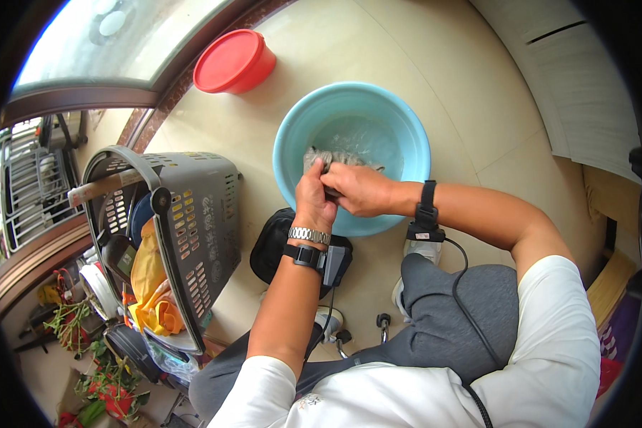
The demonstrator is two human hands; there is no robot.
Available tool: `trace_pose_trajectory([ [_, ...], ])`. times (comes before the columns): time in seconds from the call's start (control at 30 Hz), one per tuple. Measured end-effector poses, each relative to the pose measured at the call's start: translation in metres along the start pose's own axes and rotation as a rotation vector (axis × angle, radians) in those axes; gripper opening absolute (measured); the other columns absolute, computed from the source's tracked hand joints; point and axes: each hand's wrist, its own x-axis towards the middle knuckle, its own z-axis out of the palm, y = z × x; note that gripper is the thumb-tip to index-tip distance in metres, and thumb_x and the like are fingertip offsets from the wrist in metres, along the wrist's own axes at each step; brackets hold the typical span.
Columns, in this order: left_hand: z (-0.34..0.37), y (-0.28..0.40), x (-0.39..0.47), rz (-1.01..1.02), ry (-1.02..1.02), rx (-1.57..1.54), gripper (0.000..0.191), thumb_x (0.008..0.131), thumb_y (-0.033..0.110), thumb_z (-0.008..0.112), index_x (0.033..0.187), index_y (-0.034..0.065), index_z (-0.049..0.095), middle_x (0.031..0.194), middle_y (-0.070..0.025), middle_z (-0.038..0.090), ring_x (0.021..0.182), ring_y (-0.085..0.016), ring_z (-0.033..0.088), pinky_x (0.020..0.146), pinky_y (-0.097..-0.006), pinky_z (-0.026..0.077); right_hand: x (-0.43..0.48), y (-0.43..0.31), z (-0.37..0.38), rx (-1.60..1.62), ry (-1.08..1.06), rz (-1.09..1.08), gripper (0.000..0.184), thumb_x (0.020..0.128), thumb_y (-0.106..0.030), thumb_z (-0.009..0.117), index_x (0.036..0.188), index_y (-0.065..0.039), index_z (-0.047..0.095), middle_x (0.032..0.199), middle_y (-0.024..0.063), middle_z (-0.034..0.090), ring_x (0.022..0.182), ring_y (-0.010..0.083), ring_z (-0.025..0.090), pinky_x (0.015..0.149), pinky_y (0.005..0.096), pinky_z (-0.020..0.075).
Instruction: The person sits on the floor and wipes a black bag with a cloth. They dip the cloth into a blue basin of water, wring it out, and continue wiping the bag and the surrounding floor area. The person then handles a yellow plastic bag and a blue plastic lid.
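Observation:
A light blue plastic basin (404, 117) stands on the tiled floor in front of me, with water (364, 134) in its bottom. Over its near side, my left hand (315, 195) and my right hand (361, 187) are pressed together, both closed on a wet grey-brown cloth (342, 158). Part of the cloth bunches out beyond my fingers toward the water; the rest is hidden inside my grip. A metal watch band (309, 234) circles my left wrist, and black straps with small devices are on both wrists.
A grey plastic shopping basket (214, 198) full of goods stands at left. Beyond it sits a red lidded tub (230, 61) by the glass door frame. A black bag (270, 249) lies beside the basin's near edge. Light cabinets (572, 80) line the right.

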Motion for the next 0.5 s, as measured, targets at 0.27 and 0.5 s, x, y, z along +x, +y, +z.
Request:
trace_pose_trajectory([
  [0.27, 0.015, -0.001, -0.05, 0.275, -0.304, -0.161, 0.05, 0.129, 0.037, 0.056, 0.167, 0.0041, 0.062, 0.167, -0.0151, 0.07, 0.155, -0.038, 0.065, 0.134, -0.0598, 0.051, 0.005, 0.045, -0.063, 0.347, -0.068, 0.892, 0.06, 0.111, -0.056, 0.071, 0.14, -0.005, 0.078, 0.14, 0.0213, 0.082, 0.121, 0.0342, 0.083, 0.105, 0.0525, 0.0685],
  [0.5, 0.037, 0.003, -0.072, 0.13, -0.436, -0.359, 0.057, 0.128, 0.045, 0.057, 0.169, 0.0053, 0.062, 0.173, -0.0155, 0.066, 0.16, -0.039, 0.062, 0.136, -0.0624, 0.049, -0.002, 0.057, -0.029, 1.047, 0.197, 0.906, 0.07, 0.115, -0.047, 0.076, 0.169, -0.006, 0.061, 0.163, 0.0187, 0.071, 0.136, 0.033, 0.077, 0.112, 0.0537, 0.0651],
])
